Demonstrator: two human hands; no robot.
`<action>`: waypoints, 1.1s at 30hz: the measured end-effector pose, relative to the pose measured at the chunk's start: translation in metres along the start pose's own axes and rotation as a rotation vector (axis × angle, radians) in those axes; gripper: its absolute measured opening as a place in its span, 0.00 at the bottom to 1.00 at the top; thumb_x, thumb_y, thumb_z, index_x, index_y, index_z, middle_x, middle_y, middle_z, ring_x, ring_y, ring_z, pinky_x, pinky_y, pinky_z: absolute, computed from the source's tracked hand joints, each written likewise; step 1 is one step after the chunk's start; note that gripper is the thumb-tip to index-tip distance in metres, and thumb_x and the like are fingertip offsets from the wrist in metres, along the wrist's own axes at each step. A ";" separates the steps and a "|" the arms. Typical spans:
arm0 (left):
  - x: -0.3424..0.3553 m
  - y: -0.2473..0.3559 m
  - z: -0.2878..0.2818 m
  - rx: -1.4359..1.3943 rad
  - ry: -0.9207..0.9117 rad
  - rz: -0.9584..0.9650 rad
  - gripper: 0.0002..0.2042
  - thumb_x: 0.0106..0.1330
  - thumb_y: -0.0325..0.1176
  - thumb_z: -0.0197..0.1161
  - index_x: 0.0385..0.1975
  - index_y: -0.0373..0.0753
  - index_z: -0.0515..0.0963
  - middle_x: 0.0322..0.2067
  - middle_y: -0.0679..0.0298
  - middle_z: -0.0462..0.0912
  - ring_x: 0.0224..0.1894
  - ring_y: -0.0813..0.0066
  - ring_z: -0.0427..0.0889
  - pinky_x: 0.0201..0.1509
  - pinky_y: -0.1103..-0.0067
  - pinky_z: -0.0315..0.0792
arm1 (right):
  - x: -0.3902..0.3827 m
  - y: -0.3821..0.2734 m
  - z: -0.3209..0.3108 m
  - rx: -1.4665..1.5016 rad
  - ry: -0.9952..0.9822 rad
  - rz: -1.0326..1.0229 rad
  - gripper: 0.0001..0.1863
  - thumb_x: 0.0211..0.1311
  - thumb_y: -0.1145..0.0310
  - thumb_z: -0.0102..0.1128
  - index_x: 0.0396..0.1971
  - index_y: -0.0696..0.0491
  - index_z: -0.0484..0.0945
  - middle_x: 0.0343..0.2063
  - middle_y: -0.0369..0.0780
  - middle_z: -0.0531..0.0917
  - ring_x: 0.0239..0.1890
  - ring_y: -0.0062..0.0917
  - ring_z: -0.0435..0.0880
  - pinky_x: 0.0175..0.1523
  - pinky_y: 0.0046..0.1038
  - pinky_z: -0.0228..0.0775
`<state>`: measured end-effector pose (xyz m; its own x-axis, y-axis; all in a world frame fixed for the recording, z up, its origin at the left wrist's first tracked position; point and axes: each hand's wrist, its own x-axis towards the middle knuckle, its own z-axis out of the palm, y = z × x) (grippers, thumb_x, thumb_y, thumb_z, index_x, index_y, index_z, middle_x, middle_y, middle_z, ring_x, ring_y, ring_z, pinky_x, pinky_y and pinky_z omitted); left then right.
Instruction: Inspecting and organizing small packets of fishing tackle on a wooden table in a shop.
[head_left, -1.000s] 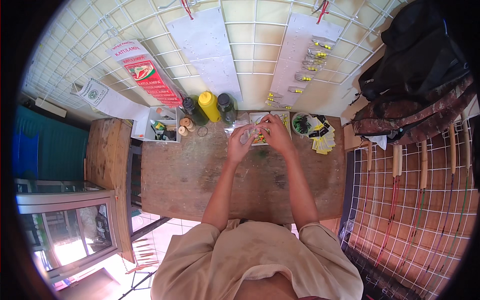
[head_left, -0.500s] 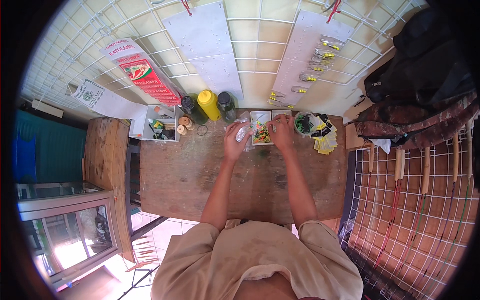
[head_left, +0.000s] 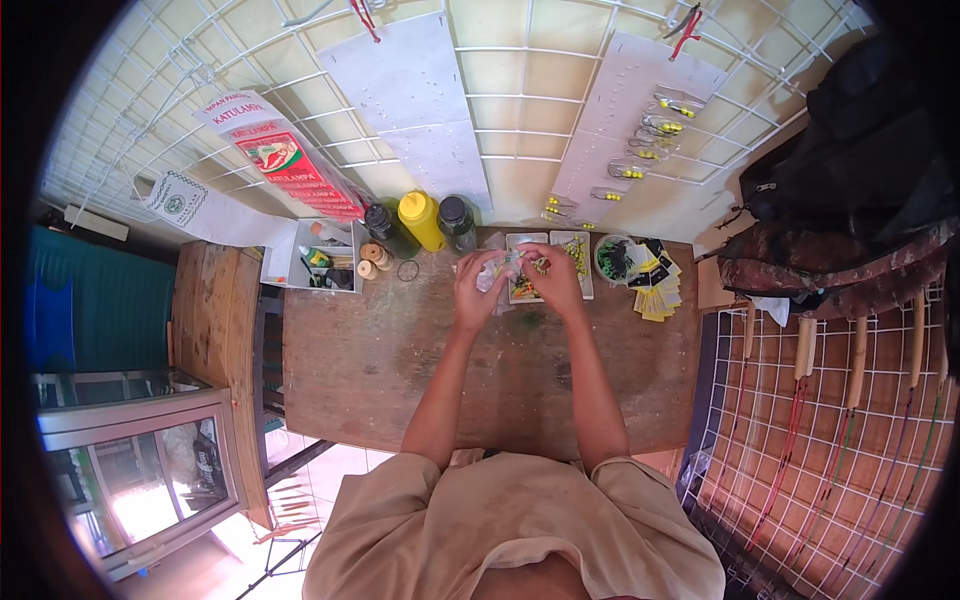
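My left hand [head_left: 474, 298] is closed on a small clear plastic bag [head_left: 488, 274]. My right hand [head_left: 560, 286] has its fingertips pinched close to the bag's upper edge; what sits between them is too small to make out. Both hands meet over a white tray [head_left: 516, 239] of small red, yellow, green and black pieces, partly covered by my fingers. Right beside it, a second white tray [head_left: 586, 292] holds small yellow-green beads.
Right of the trays stand a round clear tub [head_left: 616, 259] of dark pieces and a fan of yellow-black cards [head_left: 655, 290]. Along the back are a yellow squeeze bottle [head_left: 421, 221], two dark bottles, wooden spools [head_left: 372, 258] and a white box [head_left: 300, 277]. Packs hang on a wire grid.
My right hand has come left, from beside the second tray to the bag in my left hand. The second tray's beads now show more. The whole view has shifted slightly.
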<state>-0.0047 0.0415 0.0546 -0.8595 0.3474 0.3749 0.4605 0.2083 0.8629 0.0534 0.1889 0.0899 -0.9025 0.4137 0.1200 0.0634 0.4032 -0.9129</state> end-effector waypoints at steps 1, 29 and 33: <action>0.000 0.001 0.001 0.028 -0.021 0.033 0.19 0.50 0.27 0.71 0.44 0.40 0.79 0.43 0.58 0.79 0.48 0.64 0.75 0.48 0.73 0.73 | 0.000 -0.001 -0.002 0.006 -0.013 0.027 0.11 0.50 0.72 0.65 0.37 0.52 0.82 0.29 0.39 0.82 0.36 0.31 0.75 0.44 0.30 0.67; -0.003 0.040 -0.011 0.015 0.019 0.105 0.16 0.50 0.29 0.71 0.41 0.39 0.79 0.39 0.60 0.81 0.47 0.60 0.74 0.52 0.69 0.68 | -0.028 -0.062 -0.037 -0.419 -0.058 -0.326 0.24 0.38 0.85 0.49 0.36 0.48 0.82 0.54 0.39 0.71 0.56 0.40 0.64 0.60 0.37 0.60; 0.000 0.045 -0.010 0.070 -0.021 0.180 0.16 0.50 0.29 0.70 0.40 0.39 0.79 0.38 0.59 0.81 0.47 0.59 0.74 0.51 0.69 0.69 | -0.029 -0.055 -0.030 -0.428 -0.085 -0.323 0.24 0.37 0.85 0.49 0.36 0.48 0.83 0.55 0.39 0.70 0.57 0.41 0.63 0.62 0.36 0.60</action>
<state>0.0139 0.0420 0.0963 -0.7573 0.4039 0.5132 0.6215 0.2041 0.7564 0.0891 0.1792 0.1485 -0.9349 0.1536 0.3200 -0.0709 0.8025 -0.5925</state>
